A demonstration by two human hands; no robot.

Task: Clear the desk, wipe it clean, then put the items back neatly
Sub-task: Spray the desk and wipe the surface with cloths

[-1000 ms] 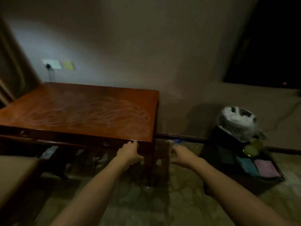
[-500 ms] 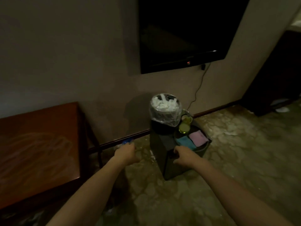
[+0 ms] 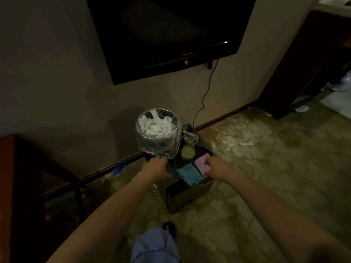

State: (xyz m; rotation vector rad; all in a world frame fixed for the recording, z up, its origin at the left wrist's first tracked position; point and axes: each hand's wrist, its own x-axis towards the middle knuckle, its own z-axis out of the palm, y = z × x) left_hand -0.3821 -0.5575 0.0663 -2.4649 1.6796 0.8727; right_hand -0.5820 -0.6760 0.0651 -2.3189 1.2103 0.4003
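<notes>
Desk point(image 3: 11, 186) showed only as a dark reddish-brown corner at the left edge of the head view, well apart from both hands, and no items could be seen on that visible part; the rest lay out of frame. Its surface was too dim to judge for streaks or dust.

Both arms reached forward to a low dark stand point(image 3: 182, 194) against the wall, below the wall-mounted television point(image 3: 171, 35). On the stand stood a round bin point(image 3: 158, 137) lined with clear plastic and full of crumpled white paper, and just beside it a dark round tray point(image 3: 201, 184) carrying a yellow-green spray bottle point(image 3: 188, 150), a blue cloth point(image 3: 189, 174) and a pink cloth point(image 3: 202, 165). The cloths and bottle were probably parked here off the desk so they stayed within reach during wiping.

The left hand point(image 3: 156, 170) lay at the foot of the bin, on the stand's top edge, fingers curled forward; whether they gripped the bin's base or merely touched the stand could not be told. The right hand point(image 3: 213, 168) rested on the pink cloth, its fingers bent down onto the fabric as if pinching it up, though the actual grip was hidden behind the knuckles. My guess is that the person was fetching a cloth, or lifting the things back, steadying the stand with the other hand.

A blue trouser knee point(image 3: 154, 245) and a dark shoe point(image 3: 169, 227) showed at the bottom, over a mottled stone floor point(image 3: 266, 168) littered with white scraps.
</notes>
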